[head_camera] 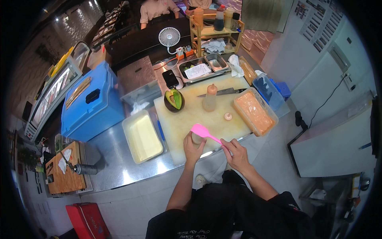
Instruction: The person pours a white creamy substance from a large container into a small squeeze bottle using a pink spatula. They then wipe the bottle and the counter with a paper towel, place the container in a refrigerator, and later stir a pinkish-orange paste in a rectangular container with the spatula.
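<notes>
My left hand (194,148) holds a translucent squeeze bottle (197,138) upright near the front edge of a white cutting board (185,119). The thin handle of a pink silicone spatula (201,130) is in my right hand (235,151), its blade over the bottle's mouth. Beyond them stands a capped squeeze bottle (210,100), with a loose nozzle cap (228,116) to its right. A tub of orange sauce (255,110) rests at the board's right edge, and a tub of pale yellow sauce (143,136) lies left of the board.
A cut avocado (174,100) and a kitchen knife (223,92) lie on the board's far part. Behind are a phone (170,79) and steel pans (197,71). A blue lidded box (92,101) and a blowtorch (85,169) are to the left. Two people stand beyond the counter.
</notes>
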Demonstrator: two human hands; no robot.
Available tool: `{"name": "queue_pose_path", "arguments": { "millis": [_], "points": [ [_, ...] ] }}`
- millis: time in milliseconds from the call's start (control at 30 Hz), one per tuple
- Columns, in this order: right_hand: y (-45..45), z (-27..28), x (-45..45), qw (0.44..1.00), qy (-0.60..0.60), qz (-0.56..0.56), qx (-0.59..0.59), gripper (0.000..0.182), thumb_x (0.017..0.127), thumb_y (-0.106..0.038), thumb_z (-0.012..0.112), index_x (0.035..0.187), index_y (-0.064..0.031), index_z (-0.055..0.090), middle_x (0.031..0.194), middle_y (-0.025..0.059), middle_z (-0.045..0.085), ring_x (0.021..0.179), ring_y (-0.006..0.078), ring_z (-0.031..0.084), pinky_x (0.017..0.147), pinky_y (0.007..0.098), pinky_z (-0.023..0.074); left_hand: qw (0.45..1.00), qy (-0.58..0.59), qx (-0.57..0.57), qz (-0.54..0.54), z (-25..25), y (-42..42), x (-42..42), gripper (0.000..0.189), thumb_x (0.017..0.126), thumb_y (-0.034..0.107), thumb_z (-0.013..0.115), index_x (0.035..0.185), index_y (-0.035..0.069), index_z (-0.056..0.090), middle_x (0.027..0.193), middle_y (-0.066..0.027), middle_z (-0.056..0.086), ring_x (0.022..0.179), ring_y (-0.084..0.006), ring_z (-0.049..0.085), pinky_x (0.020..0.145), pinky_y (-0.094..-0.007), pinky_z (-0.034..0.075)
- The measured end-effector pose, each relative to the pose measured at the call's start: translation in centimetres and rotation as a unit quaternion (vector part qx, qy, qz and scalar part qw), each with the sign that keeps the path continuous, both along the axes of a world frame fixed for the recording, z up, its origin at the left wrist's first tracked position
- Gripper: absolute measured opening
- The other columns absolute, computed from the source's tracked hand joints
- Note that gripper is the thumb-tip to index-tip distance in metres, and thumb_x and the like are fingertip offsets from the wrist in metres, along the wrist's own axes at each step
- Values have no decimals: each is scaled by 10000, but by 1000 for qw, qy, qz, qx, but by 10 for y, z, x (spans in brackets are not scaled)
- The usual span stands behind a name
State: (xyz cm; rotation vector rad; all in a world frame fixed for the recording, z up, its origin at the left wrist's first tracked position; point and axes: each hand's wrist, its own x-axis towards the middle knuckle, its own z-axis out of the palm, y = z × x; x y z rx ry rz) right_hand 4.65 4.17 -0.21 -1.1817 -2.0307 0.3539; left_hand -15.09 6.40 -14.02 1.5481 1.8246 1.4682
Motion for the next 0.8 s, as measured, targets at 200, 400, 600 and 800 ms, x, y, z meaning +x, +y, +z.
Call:
{"name": "queue_pose_path", "arguments": {
  "millis": [200,400,600,800],
  "points": [
    [1,1,18,999,3,-33,1,257,878,-82,698,1134,-94,703,801,99,592,629,310,617,561,394,510,1000,-9,-2,-2,3,-1,0,737,738,246,858,1348,29,508,1264,-190,597,1185,-371,545,1012,-458,432],
    [1,6,33,970,116,-98,-192,182,975,-111,609,1122,-32,684,785,84,614,646,152,573,589,284,452,1000,-6,-1,9,-3,0,1,741,717,248,875,1326,26,517,1249,-184,597,1167,-367,551,997,-459,445],
    [0,-4,32,887,325,-37,-326,195,1024,-129,553,1100,8,669,791,-27,563,700,84,496,633,249,423,999,-34,-28,24,-11,1,1,850,654,275,914,1331,15,470,1225,-181,563,1139,-357,542,985,-452,447],
    [-12,16,18,966,161,-54,-195,179,986,-109,597,1117,-12,673,792,64,604,657,137,543,596,272,439,999,-43,23,-5,-9,1,-1,894,645,237,897,1374,35,419,1215,-184,562,1132,-353,544,979,-446,445]
  ]
}}
